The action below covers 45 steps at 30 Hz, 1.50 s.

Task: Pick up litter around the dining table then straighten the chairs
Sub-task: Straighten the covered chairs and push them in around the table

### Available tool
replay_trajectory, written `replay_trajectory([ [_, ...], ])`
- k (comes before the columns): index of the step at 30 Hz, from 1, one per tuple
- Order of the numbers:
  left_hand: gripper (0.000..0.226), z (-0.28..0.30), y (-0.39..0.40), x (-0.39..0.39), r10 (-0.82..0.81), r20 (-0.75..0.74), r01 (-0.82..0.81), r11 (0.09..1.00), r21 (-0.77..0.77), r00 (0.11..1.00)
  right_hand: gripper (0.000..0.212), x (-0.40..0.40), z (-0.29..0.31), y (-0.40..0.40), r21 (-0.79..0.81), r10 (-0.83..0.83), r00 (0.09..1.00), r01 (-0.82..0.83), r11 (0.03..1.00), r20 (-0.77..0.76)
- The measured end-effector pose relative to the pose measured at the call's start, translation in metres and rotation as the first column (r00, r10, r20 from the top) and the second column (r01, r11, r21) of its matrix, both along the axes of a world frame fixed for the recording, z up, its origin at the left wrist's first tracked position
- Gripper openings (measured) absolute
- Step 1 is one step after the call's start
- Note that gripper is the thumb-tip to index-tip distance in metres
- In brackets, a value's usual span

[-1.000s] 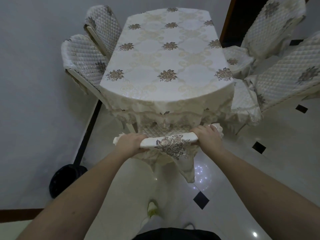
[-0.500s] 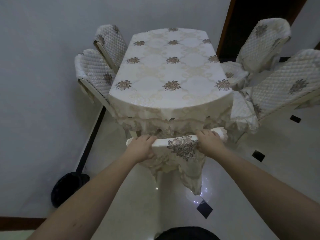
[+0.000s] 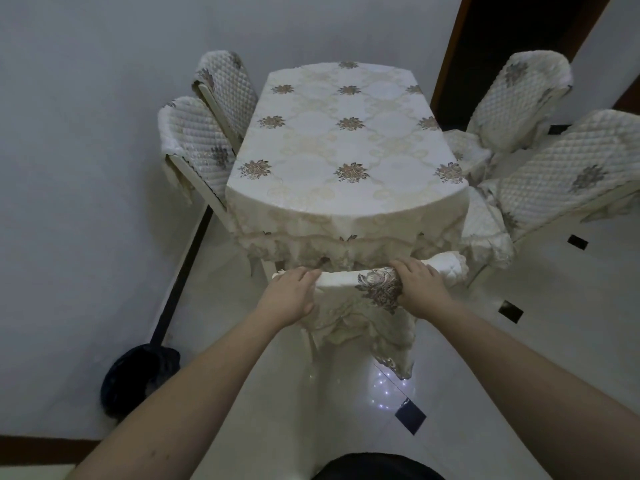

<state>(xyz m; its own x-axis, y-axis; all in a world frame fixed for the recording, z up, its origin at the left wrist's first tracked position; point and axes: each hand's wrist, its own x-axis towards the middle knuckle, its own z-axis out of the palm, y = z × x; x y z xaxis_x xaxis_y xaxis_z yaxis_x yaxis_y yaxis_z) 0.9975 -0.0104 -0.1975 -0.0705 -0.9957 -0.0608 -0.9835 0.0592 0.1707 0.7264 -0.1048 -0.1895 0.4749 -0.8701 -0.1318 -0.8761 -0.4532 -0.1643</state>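
Now both hands, left hand (image 3: pixel 289 299) and right hand (image 3: pixel 420 284), grip the near chair's top rail (image 3: pixel 346 278), fingers curled over it. Its long axis runs left-right, parallel to the table (image 3: pixel 346 150) edge just beyond.

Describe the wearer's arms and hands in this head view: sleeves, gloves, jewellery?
Both forearms are bare up to the frame edge, no sleeves in view. The left hand and the right hand wear no gloves; no rings, watch or bands are visible. No cables or markers on either arm.

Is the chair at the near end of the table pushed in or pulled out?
Pushed in. The near chair's top rail meets the tablecloth's hanging edge, with left hand and right hand gripping it.
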Motion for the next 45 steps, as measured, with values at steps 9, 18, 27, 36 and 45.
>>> replay_trajectory([
  [9,0.055,0.013,-0.016,-0.038,-0.118,-0.049,0.110,0.984,-0.137,0.992,0.058,-0.016,0.001,0.012,-0.057,-0.104,0.972,0.119,0.991,0.208],
  [18,0.055,0.033,-0.069,-0.163,-0.289,0.038,0.291,0.939,-0.183,0.957,0.060,-0.130,0.025,0.014,-0.144,-0.184,0.953,0.223,0.964,0.242],
  [27,0.057,0.037,-0.132,-0.342,-0.368,0.054,0.372,0.913,-0.168,0.928,0.061,-0.314,0.035,0.000,-0.161,-0.311,0.917,0.356,0.920,0.251],
  [36,0.056,0.034,-0.179,-0.458,-0.372,0.132,0.394,0.887,-0.241,0.919,0.059,-0.422,0.035,-0.045,-0.185,-0.352,0.904,0.399,0.898,0.244],
  [45,0.061,0.029,-0.286,-0.526,-0.377,0.113,0.393,0.896,-0.207,0.919,0.063,-0.472,0.032,-0.145,-0.232,-0.359,0.913,0.398,0.888,0.191],
])
